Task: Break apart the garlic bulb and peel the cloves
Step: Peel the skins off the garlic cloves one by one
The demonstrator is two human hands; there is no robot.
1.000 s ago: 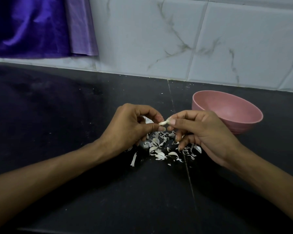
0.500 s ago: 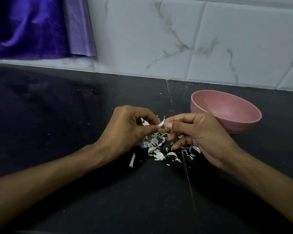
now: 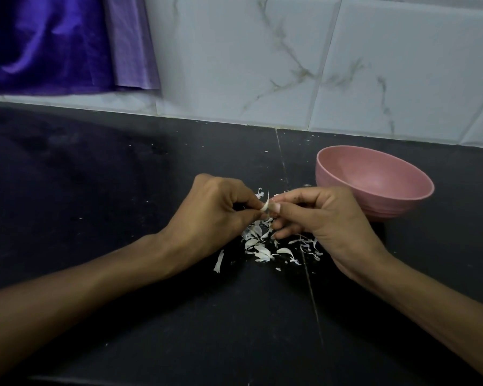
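A small pale garlic clove [image 3: 265, 206] sits between my two hands above the black counter, a strip of skin sticking up from it. My left hand [image 3: 211, 215] pinches the clove with curled fingers. My right hand [image 3: 315, 218] meets it from the right, thumb and forefinger pinching at the clove's skin. Most of the clove is hidden by my fingertips. Below the hands lies a pile of white garlic peels [image 3: 265, 246].
A pink bowl [image 3: 374, 182] stands just right of my right hand; its inside shows nothing from here. The black counter [image 3: 123, 190] runs back to a white tiled wall. Purple cloth [image 3: 53, 43] hangs at the upper left.
Both hands have shifted slightly while working at the clove; a strip of skin now stands up from it. The peel pile and bowl have not moved.
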